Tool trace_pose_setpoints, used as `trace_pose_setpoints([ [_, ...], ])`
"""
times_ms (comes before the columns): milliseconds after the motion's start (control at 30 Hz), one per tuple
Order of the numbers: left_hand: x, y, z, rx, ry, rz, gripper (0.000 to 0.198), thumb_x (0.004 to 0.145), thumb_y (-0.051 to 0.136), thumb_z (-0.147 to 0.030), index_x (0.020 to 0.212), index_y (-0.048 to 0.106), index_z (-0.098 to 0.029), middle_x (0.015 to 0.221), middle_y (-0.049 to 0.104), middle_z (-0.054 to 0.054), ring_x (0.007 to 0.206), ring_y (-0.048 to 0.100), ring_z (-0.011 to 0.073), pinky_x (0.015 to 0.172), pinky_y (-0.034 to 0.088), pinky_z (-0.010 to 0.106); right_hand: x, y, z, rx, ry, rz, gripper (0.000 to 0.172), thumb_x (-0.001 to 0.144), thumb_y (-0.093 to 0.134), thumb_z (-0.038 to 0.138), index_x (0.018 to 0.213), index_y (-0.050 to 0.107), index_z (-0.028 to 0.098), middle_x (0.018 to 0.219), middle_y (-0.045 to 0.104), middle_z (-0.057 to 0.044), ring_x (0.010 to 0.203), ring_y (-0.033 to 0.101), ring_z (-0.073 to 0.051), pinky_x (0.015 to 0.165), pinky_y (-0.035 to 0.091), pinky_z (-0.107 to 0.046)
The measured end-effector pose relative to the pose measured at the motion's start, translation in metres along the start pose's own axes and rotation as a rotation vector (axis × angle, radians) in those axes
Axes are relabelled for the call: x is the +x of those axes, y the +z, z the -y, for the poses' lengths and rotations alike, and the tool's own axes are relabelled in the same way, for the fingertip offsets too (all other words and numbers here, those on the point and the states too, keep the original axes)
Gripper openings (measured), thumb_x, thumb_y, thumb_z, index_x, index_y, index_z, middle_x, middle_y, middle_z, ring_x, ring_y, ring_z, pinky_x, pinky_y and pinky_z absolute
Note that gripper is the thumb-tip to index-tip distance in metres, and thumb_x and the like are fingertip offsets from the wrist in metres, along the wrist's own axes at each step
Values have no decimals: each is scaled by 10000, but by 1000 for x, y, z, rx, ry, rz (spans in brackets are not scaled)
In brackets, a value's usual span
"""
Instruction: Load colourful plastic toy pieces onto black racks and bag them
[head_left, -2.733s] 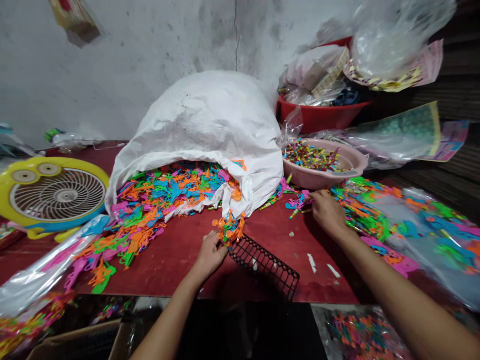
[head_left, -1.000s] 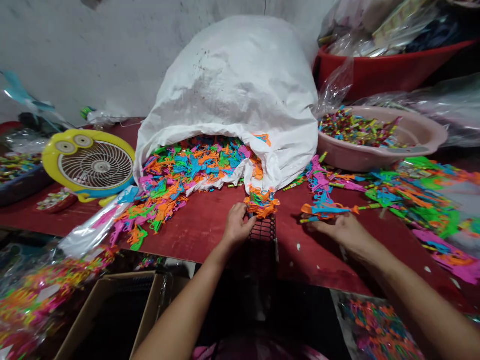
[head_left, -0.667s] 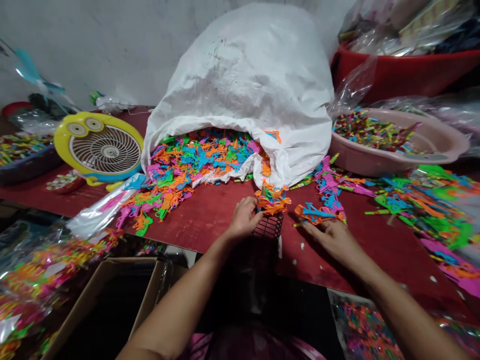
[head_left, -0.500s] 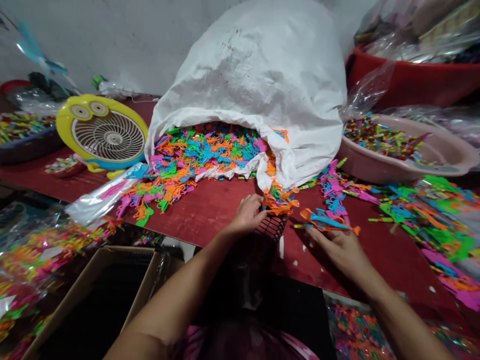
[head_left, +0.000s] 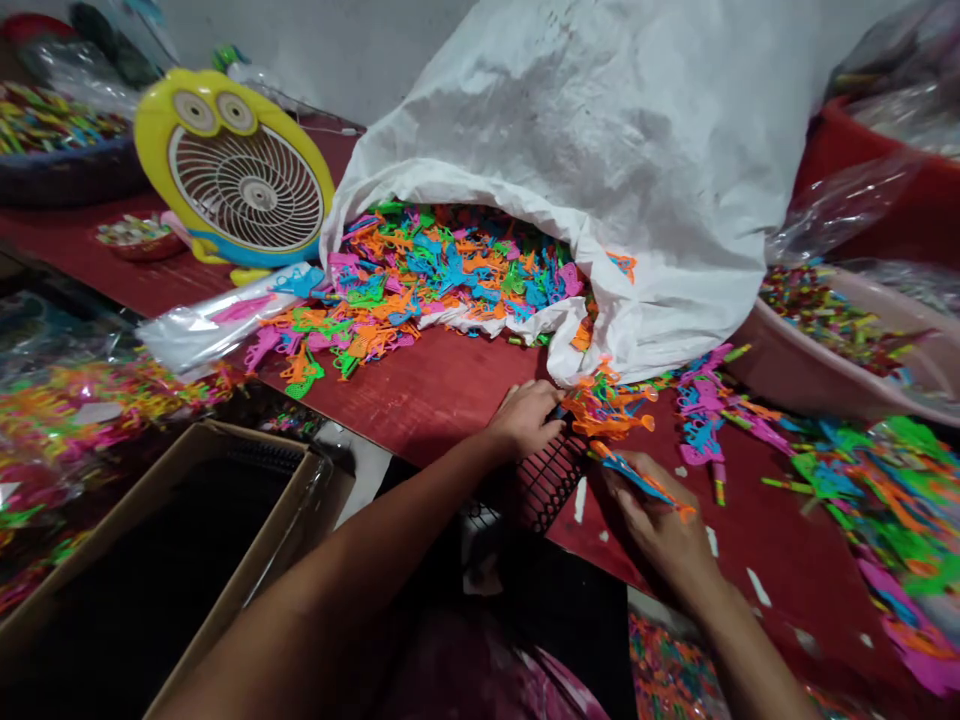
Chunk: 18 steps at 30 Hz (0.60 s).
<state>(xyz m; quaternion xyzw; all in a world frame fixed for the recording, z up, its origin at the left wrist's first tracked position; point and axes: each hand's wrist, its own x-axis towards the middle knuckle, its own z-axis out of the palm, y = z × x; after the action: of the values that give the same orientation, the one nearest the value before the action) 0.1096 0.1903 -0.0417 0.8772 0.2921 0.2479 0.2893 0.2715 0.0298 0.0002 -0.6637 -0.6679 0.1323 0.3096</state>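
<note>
My left hand [head_left: 527, 420] is closed at the far edge of a black plastic grid [head_left: 553, 485], which hangs over the table's front edge. Orange toy pieces [head_left: 611, 405], some with blue and green, are bunched at the grid's far end, just right of my left fingertips. My right hand [head_left: 660, 525] grips a blue and orange plastic toy piece [head_left: 637, 472], its tip close to the grid's right side. The right fingers are partly hidden beneath the piece.
A large white sack [head_left: 600, 150] spills multicoloured toy pieces [head_left: 450, 265] onto the red table [head_left: 420, 400]. A yellow fan [head_left: 255, 190] stands left, an open cardboard box [head_left: 180, 540] below. At right are a pink basin [head_left: 847, 370] and piled toy pieces [head_left: 892, 490].
The view has shifted, turning and coming closer to the table. My right hand has brought the blue and orange piece leftward to the grid. My left hand stays at the grid's edge.
</note>
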Motion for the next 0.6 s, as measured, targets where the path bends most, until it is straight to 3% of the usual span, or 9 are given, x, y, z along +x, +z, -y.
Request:
trace_pose_setpoints([
  [300, -3, -4, -4, 1, 12, -3, 308, 874, 559, -262, 1176, 596, -211, 1117, 603, 74, 1049, 533, 266, 896, 431, 417, -4, 21, -2, 38, 171, -120, 229, 933, 513, 415, 1033, 627, 243, 917, 693, -61, 818, 654, -232, 730, 510, -339],
  [600, -4, -6, -5, 33, -13, 5, 341, 883, 547, -259, 1221, 582, -230, 1151, 607, 72, 1087, 534, 258, 931, 431, 413, 0, 14, 4, -109, 1, -56, 196, 956, 440, 360, 1006, 595, 252, 920, 674, -65, 870, 652, -233, 789, 501, -357],
])
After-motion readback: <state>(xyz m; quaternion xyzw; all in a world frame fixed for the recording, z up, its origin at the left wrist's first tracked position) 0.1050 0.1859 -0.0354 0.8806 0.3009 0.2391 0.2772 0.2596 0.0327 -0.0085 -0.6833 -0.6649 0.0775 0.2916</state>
